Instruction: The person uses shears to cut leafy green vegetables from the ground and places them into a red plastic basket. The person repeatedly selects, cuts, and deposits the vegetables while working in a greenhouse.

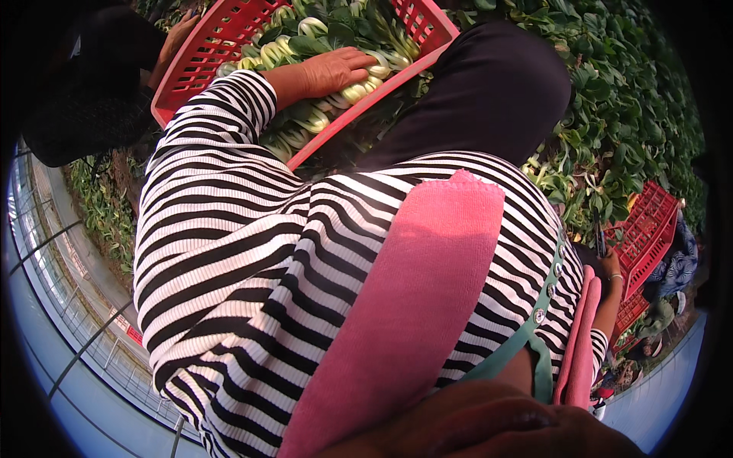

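Note:
My left hand [329, 71] lies palm down on pale bok choy stems [366, 86] inside a red plastic crate [343, 117]. Its fingers are stretched over the stems; the palm's underside is hidden. Leafy bok choy heads are packed in rows in this crate. At the right, low beside my body, my right hand [611, 263] is closed around a narrow dark hand tool [599, 235], near the growing leaves; the tool's exact kind cannot be told. A bracelet circles that wrist.
Another person in dark clothing [86, 86] is at the upper left, a hand [182, 31] beside the crate. My bent knee [487, 86] is against the crate's right side. Leafy plants [618, 97] spread at the right, with red crates [650, 229] and other people beyond.

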